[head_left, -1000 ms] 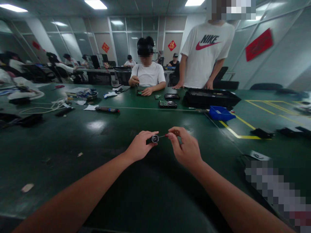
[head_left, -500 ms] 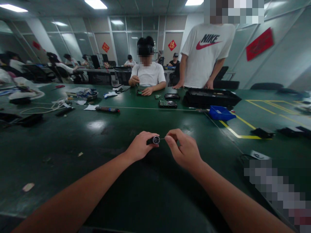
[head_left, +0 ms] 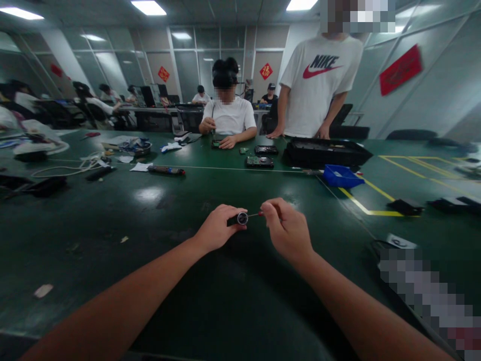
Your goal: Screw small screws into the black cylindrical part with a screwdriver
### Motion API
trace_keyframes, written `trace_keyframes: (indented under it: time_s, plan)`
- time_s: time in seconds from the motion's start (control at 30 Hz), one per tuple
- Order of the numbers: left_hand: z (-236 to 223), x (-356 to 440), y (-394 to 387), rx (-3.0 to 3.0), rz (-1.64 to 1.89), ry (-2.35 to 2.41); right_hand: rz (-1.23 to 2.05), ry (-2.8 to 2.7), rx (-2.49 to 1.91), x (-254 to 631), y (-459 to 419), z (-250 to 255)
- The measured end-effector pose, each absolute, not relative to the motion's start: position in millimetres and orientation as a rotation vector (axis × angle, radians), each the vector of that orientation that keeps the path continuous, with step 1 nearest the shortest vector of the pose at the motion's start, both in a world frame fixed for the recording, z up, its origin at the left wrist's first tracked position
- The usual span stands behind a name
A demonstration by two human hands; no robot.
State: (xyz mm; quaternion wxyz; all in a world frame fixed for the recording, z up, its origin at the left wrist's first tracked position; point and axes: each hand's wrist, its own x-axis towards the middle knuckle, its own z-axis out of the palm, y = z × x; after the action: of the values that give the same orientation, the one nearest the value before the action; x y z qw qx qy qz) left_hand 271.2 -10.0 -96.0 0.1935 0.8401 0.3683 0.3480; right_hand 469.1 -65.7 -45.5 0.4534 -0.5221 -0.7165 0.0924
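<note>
My left hand [head_left: 217, 229] is closed around a small black cylindrical part [head_left: 240, 218] with a round silver end that faces right. My right hand [head_left: 287, 228] pinches a thin screwdriver [head_left: 259, 214] with a red collar, and its metal tip points into the silver end of the part. Both hands hover just above the dark green table [head_left: 158, 220], close to its middle. The rest of the screwdriver handle is hidden inside my fingers.
Across the table a seated person [head_left: 229, 116] works on small boards, and another person [head_left: 319, 85] stands by a black tray [head_left: 326, 150]. A blue bin [head_left: 341, 176], hard drives [head_left: 259, 161], cables [head_left: 71, 168] and yellow floor-style tape lines [head_left: 370, 193] lie further out.
My right hand drew the screwdriver in toward the part, then tilted so the red collar shows again. The left hand shifted slightly right with the part.
</note>
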Motion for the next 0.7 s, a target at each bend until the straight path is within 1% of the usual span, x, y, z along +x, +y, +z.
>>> trace_keyframes:
  time_s: [0.13,0.3,0.7]
  plan:
    - [-95.8,270.8,-9.8,2.343,0.985,1.068,0.214,-1.799,-1.264,468.9,-68.4,-43.4]
    - [-97.5,271.4,-8.3,2.340,0.977,1.073,0.279,-1.811,-1.251,471.2,-69.1,-45.2]
    - [-92.7,268.9,-6.8,2.388,1.011,1.078,0.874,-1.151,-1.064,480.4,-36.8,-66.1]
